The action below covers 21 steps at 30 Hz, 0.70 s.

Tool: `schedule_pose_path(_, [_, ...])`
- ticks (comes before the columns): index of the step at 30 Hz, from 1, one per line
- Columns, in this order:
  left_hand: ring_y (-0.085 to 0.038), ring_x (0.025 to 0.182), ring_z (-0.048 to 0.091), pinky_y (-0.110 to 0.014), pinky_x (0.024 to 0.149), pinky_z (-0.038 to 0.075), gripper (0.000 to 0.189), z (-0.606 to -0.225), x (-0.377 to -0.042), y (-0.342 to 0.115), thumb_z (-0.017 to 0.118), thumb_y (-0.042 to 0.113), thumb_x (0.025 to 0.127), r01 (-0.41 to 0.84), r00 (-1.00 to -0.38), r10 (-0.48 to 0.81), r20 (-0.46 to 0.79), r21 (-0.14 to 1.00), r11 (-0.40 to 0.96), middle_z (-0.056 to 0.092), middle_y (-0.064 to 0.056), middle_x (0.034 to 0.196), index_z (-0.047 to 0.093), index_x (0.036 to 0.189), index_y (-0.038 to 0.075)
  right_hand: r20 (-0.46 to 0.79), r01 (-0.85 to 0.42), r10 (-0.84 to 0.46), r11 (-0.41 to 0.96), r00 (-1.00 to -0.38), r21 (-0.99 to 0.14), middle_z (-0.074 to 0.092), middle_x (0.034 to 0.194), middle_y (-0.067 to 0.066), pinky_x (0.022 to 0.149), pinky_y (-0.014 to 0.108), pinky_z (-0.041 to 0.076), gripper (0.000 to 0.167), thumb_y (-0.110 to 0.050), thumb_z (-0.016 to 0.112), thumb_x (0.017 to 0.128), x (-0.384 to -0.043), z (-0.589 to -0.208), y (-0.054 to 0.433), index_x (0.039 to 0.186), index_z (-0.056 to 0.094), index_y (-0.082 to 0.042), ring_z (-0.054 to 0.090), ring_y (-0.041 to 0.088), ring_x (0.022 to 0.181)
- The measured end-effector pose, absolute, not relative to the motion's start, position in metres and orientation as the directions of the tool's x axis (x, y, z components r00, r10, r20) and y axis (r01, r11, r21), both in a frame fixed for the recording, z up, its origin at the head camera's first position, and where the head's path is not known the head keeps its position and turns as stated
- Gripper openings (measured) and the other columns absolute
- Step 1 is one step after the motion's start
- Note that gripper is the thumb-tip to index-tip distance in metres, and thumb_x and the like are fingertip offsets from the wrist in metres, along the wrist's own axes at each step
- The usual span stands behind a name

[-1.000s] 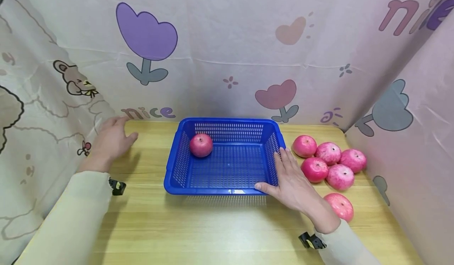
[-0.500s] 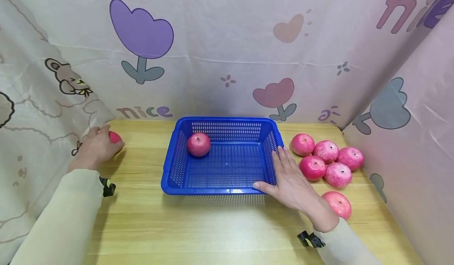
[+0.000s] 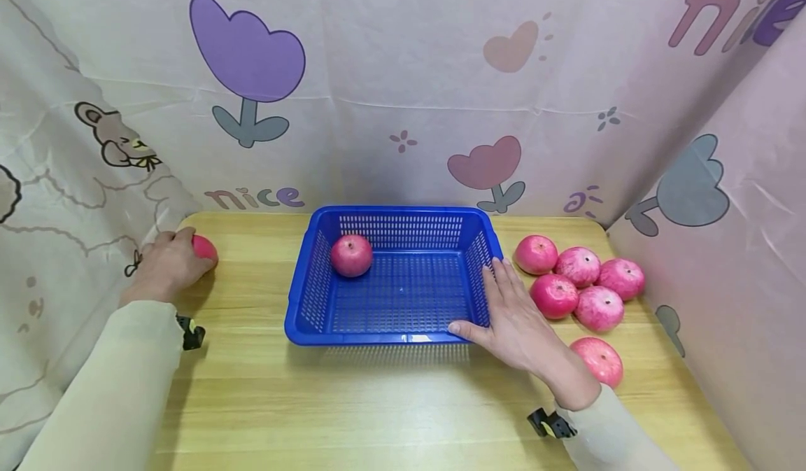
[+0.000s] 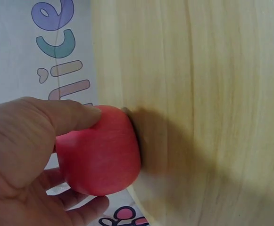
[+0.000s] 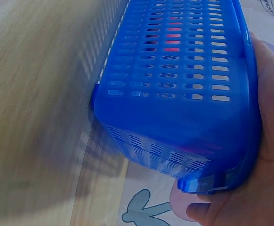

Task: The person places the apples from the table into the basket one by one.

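My left hand (image 3: 166,268) holds a red apple (image 3: 204,250) at the table's far left corner. In the left wrist view the thumb lies across the top of the apple (image 4: 101,153), and the fingers curl beneath it. A blue plastic basket (image 3: 397,339) with slotted walls stands mid-table, with one pink-red apple (image 3: 351,255) in its back left part. My right hand (image 3: 519,327) rests on the basket's front right corner, fingers straight along the right rim and thumb at the front rim. Seen from the right wrist, the palm lies against the basket rim (image 5: 247,94).
Several pink-red apples (image 3: 578,266) sit grouped right of the basket. A single apple (image 3: 598,360) lies nearer the front, beside my right wrist. Printed cloth (image 3: 378,93) hangs along the back and both sides of the wooden table (image 3: 352,408).
My left hand has moved left and down to the apple at the far left corner and taken hold of it. My right hand stays on the basket; the view has shifted slightly.
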<state>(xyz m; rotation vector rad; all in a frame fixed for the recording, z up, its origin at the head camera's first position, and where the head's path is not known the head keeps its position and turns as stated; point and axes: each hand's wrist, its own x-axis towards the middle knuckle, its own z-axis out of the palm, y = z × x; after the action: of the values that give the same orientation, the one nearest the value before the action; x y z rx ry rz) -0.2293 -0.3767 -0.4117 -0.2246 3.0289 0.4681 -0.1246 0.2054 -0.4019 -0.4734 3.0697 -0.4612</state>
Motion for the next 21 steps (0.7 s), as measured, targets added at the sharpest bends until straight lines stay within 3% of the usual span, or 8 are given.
schedule_pose_path(9, [-0.069, 0.115, 0.033, -0.084, 0.085, 0.045, 0.093, -0.4091, -0.2265, -0.3753, 0.063, 0.041, 0.096, -0.227, -0.967, -0.176, -0.184, 0.305, 0.925, 0.016, -0.053, 0.144, 0.017, 0.161, -0.007, 0.043, -0.294, -0.294, 0.910, -0.955, -0.294, 0.008, 0.175, 0.028, 0.130, 0.063, 0.016, 0.122, -0.082, 0.057, 0.090, -0.1250, -0.4024, 0.2055, 0.166, 0.018, 0.005, 0.004, 0.045, 0.163])
schedule_pose_path(15, [-0.065, 0.107, 0.043, -0.081, 0.087, 0.047, 0.095, -0.4089, -0.2242, -0.3740, 0.066, 0.034, 0.095, -0.211, -0.968, -0.156, -0.195, 0.303, 0.929, 0.021, -0.053, 0.139, 0.013, 0.161, -0.008, 0.057, -0.303, -0.299, 0.906, -0.952, -0.296, 0.010, 0.174, 0.029, 0.129, 0.063, 0.017, 0.120, -0.081, 0.057, 0.092, -0.1240, -0.4018, 0.2057, 0.165, 0.019, 0.006, 0.005, 0.046, 0.163])
schedule_pose_path(21, [-0.066, 0.106, 0.042, -0.081, 0.086, 0.047, 0.097, -0.4087, -0.2238, -0.3757, 0.067, 0.034, 0.095, -0.189, -0.974, -0.137, -0.183, 0.302, 0.935, 0.021, -0.054, 0.138, 0.013, 0.160, -0.011, 0.060, -0.302, -0.298, 0.905, -0.953, -0.299, 0.009, 0.174, 0.028, 0.129, 0.063, 0.017, 0.121, -0.081, 0.057, 0.091, -0.1242, -0.4021, 0.2055, 0.165, 0.018, 0.006, 0.004, 0.046, 0.163])
